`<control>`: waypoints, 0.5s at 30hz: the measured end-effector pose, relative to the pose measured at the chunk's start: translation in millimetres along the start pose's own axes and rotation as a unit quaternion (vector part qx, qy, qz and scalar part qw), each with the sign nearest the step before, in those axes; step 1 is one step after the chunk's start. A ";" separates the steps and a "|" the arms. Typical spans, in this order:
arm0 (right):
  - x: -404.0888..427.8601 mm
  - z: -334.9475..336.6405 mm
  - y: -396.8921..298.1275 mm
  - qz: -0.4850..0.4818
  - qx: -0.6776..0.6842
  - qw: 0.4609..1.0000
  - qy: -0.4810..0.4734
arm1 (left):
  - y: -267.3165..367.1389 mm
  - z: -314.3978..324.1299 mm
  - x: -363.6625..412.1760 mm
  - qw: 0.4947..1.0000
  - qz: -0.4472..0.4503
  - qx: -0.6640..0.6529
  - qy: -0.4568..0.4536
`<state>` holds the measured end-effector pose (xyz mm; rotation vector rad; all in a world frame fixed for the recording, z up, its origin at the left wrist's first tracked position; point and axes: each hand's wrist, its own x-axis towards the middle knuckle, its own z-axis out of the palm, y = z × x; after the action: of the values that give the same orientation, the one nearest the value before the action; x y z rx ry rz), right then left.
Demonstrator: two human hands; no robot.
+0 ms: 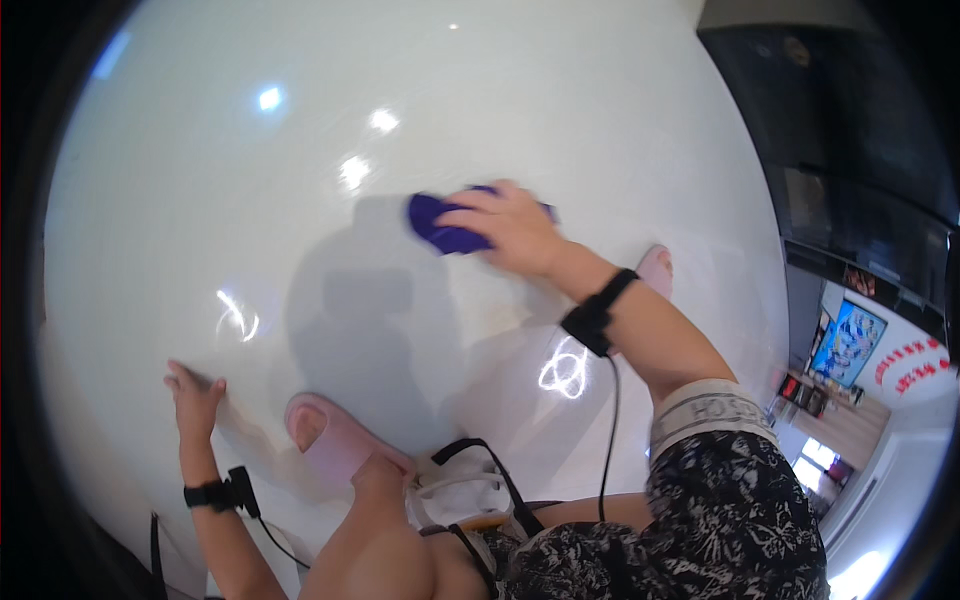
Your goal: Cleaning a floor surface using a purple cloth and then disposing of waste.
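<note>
A dark purple cloth (452,231) lies crumpled on the glossy white floor (570,97). My right hand (517,229) presses down on it, fingers spread over its folds and pointing left. Lower left, my left hand (196,394) touches or hovers just over the floor, its fingers apart and nothing in it. Each wrist bears a black strap with a small device (592,324) and a cable.
A pink slipper (341,442) is on my foot between the hands; another pink slipper (657,271) shows behind my right forearm. Dark glossy cabinets (855,150) line the right side. A white object (461,495) with a black strap sits low between my legs.
</note>
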<state>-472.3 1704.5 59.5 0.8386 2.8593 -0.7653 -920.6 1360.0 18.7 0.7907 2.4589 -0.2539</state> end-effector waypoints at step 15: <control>-3.5 91.3 -122.8 0.531 0.058 0.813 0.232 | 59.9 -25.4 -23.7 0.994 -0.098 0.030 -0.041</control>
<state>-540.3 1569.7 34.9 2.5515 1.9903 -0.5780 -880.5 1405.5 52.1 0.5519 2.4614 -0.4262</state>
